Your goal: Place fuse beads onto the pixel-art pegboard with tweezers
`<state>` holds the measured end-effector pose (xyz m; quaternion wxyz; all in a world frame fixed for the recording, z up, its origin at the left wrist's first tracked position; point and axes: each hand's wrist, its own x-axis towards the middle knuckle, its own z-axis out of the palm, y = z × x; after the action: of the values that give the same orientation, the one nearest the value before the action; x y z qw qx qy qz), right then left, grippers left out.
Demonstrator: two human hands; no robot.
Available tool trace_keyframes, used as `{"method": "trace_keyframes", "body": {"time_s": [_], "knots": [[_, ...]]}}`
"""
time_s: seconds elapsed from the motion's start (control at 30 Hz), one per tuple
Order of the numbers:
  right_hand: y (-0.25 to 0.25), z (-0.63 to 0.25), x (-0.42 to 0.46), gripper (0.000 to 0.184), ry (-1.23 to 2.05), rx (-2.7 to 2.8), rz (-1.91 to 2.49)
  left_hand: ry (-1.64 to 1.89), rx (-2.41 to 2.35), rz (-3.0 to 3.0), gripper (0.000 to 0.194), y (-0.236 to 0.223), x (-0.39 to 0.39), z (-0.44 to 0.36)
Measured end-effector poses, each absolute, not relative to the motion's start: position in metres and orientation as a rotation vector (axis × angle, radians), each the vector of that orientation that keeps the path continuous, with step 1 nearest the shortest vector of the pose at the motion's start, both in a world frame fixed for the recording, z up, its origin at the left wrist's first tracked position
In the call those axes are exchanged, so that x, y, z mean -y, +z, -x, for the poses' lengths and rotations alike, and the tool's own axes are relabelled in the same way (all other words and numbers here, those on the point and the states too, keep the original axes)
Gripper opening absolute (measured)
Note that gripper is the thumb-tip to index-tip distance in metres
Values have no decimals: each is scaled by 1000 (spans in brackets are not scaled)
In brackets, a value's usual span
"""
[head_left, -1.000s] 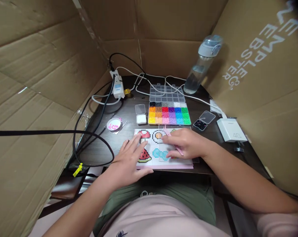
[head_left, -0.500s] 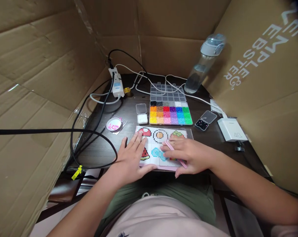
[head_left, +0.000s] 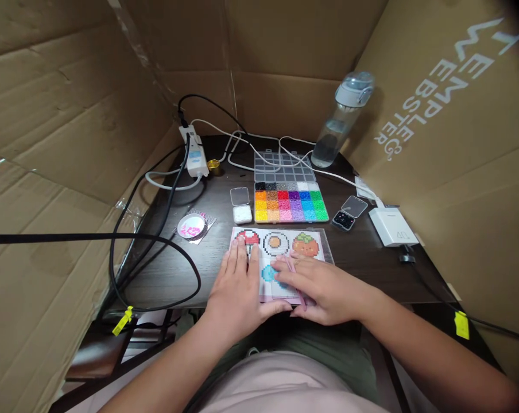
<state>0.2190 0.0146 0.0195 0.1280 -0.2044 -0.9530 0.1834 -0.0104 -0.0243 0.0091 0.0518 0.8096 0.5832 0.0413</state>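
Note:
Pattern sheets [head_left: 266, 291] with pixel drawings lie near the table's front edge. Their drawings include a red mushroom [head_left: 253, 236], an egg-like circle [head_left: 275, 244] and an orange fruit with green leaves [head_left: 308, 246]. My left hand [head_left: 237, 292] lies flat on the left part, fingers stretched out and thumb along the lower edge. Pink tweezers [head_left: 301, 299] rest in my right hand [head_left: 326, 289], held under its bent fingers while the fingertips touch the sheet near a light blue drawing [head_left: 268, 273]. A clear pegboard [head_left: 327, 252] shows at the right edge.
Behind the sheets stands an open bead box [head_left: 291, 221] of many colours. Around it are a small white-bead box [head_left: 242, 214], a black-bead box [head_left: 344, 219], a dish of pink beads [head_left: 191, 225], a water bottle [head_left: 334, 135], a power strip [head_left: 194, 152], a white charger [head_left: 392, 226] and loose cables [head_left: 156, 236].
My hands and the sheets sit slightly lower in view. My left hand has turned more upright and covers the watermelon drawing. My thumbs are closer together, and the orange fruit drawing shows more fully.

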Motion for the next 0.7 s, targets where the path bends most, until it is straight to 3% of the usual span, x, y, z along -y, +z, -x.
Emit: {"method": "trace_keyframes", "body": {"time_s": [0.13,0.57,0.7], "knots": [[21,-215,-12,58,573,2779,679,135,-1849,-2376,122,10,26,-1],[17,-226,10,99,449,2658,1026,245,-1927,-2323,100,6,22,-15],[11,-242,20,92,372,2482,1222,248,-1929,-2355,96,5,23,-12]]}}
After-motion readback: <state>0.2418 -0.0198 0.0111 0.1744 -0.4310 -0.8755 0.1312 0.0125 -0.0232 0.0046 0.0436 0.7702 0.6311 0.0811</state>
